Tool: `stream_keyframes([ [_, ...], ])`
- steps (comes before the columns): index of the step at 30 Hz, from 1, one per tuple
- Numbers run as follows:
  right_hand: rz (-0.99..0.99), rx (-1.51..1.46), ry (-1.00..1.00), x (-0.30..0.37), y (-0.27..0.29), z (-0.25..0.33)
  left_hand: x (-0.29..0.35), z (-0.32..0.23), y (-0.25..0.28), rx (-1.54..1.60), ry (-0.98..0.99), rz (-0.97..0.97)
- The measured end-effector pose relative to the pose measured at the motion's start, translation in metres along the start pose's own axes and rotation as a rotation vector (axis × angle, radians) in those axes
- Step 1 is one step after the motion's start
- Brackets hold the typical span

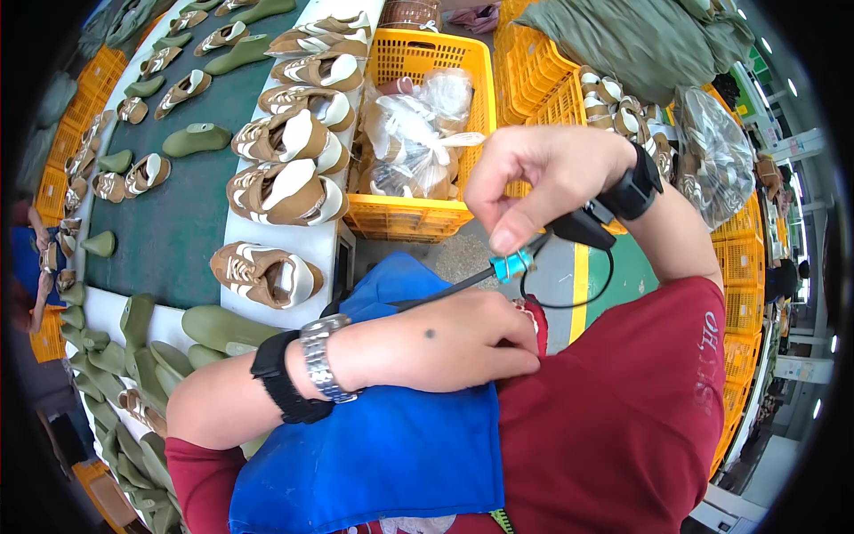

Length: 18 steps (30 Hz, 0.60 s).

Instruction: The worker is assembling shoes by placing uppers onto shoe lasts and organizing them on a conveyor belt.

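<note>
My left hand (467, 343) lies across my front by the apron's edge, its fingers curled in and partly hidden. A bit of red and white material (535, 322) shows just beyond its knuckles. My right hand (547, 178) is raised farther forward, with the fingers bent and thumb pointing down. Just under that thumb sits a cyan clip (512, 265) on a black strap (445, 292). A small black device (583, 229) hangs below my right wrist, with a thin cable (612, 278) looping from it. Whatever either hand grips is hidden.
Brown-and-white sneakers (267, 271) line the white table edge at left. Green shoe lasts (196, 140) lie on the green surface, and several more are heaped nearer me. Ahead, a yellow crate (409, 214) holds plastic bags (414, 133). More yellow crates (738, 285) are stacked at right.
</note>
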State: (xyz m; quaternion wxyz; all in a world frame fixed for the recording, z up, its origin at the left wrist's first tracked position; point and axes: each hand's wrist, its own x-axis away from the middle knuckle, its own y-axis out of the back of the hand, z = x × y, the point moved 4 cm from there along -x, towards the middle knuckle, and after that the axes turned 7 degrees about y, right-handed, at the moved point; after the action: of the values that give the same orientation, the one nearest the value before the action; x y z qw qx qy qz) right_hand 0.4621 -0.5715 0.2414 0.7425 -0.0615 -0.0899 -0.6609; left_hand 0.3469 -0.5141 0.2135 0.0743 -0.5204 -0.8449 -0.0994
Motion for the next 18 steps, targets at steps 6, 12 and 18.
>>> stream_keyframes([
  [6,-0.212,-0.065,-0.179,0.019,-0.008,-0.004,0.051,-0.015,0.009,-0.369,-0.223,-0.725],
  [12,-0.159,-0.140,-0.122,0.007,-0.025,0.000,0.058,-0.020,0.009,-0.465,-0.182,-0.862],
  [18,-0.159,-0.195,-0.138,0.003,-0.025,-0.005,0.061,-0.018,0.009,-0.508,-0.166,-0.964],
])
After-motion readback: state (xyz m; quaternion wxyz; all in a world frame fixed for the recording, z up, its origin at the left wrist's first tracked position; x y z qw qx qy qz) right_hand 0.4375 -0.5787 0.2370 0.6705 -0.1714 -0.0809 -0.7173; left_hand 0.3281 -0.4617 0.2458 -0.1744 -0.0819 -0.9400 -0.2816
